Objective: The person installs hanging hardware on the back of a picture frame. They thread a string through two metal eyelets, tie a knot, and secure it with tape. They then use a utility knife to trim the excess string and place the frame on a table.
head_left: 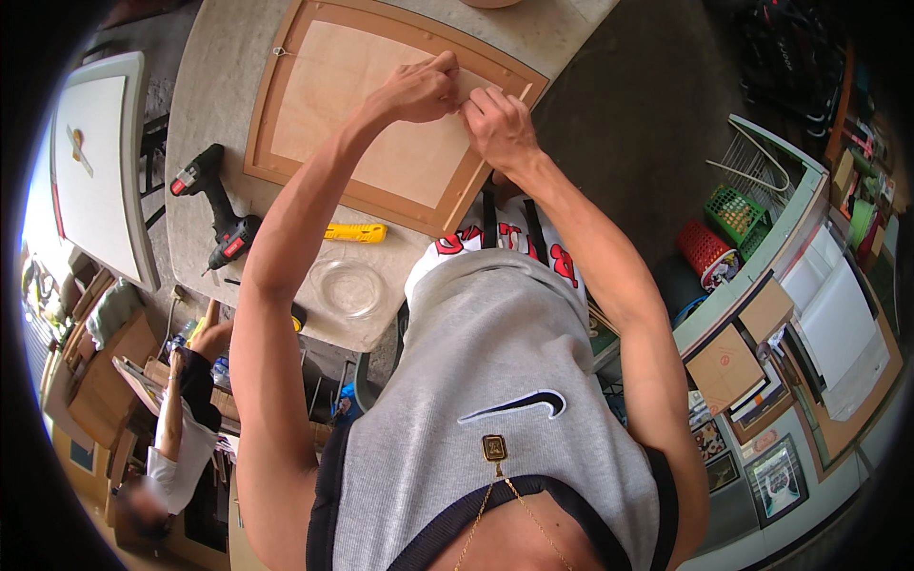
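Observation:
A wooden picture frame (pixel 314 181) lies back side up on the table, with a pale backing board (pixel 333 105) set in it. A small metal hanger (pixel 279 51) is fixed to its left rail, and a thin hanging line leads from it toward my hands. My left hand (pixel 424 88) is closed over the board, fingers pinched. Close beside it, near the right rail, my right hand (pixel 500 126) is pinched too. Both seem to grip the thin line; its end between my fingers is hidden. A coil of clear line (pixel 347 287) rests near the table's front edge.
On the stone-like table (pixel 214 86) lie a black cordless drill (pixel 219 209) and a yellow utility knife (pixel 355 233). Another person (pixel 181 447) works at the lower left. To the right, red (pixel 706 252) and green baskets (pixel 738 219) stand by a cluttered counter (pixel 762 314).

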Tool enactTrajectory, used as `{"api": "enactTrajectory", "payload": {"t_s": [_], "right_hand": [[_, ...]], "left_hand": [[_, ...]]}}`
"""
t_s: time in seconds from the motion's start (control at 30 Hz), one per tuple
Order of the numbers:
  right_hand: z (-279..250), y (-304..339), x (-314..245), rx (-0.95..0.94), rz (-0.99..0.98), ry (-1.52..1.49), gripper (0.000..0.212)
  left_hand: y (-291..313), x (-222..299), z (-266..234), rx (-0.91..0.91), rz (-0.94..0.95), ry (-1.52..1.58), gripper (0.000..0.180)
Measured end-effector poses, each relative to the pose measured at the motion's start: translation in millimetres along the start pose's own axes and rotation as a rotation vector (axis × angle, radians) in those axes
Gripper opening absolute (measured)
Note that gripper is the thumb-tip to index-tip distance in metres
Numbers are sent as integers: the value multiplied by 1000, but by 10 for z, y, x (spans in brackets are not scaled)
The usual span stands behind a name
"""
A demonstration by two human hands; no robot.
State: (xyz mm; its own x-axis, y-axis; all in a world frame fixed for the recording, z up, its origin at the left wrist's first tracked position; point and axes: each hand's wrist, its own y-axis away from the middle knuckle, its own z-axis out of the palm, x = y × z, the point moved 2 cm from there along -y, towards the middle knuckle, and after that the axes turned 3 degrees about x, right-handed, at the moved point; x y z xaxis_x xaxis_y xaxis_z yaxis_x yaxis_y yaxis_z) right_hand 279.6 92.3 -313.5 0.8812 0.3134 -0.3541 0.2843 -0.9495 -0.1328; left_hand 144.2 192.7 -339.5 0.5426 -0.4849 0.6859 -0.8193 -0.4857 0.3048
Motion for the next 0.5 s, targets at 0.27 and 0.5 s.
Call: {"api": "enactTrajectory", "payload": {"t_s": [0.27, 0.5], "right_hand": [[0, 87, -32, 71, 489, -292, 17], [94, 62, -9, 109, 614, -436, 17]], "left_hand": [[31, -1, -14, 21, -15, 57, 15], [50, 7, -26, 47, 14, 45, 12]]}}
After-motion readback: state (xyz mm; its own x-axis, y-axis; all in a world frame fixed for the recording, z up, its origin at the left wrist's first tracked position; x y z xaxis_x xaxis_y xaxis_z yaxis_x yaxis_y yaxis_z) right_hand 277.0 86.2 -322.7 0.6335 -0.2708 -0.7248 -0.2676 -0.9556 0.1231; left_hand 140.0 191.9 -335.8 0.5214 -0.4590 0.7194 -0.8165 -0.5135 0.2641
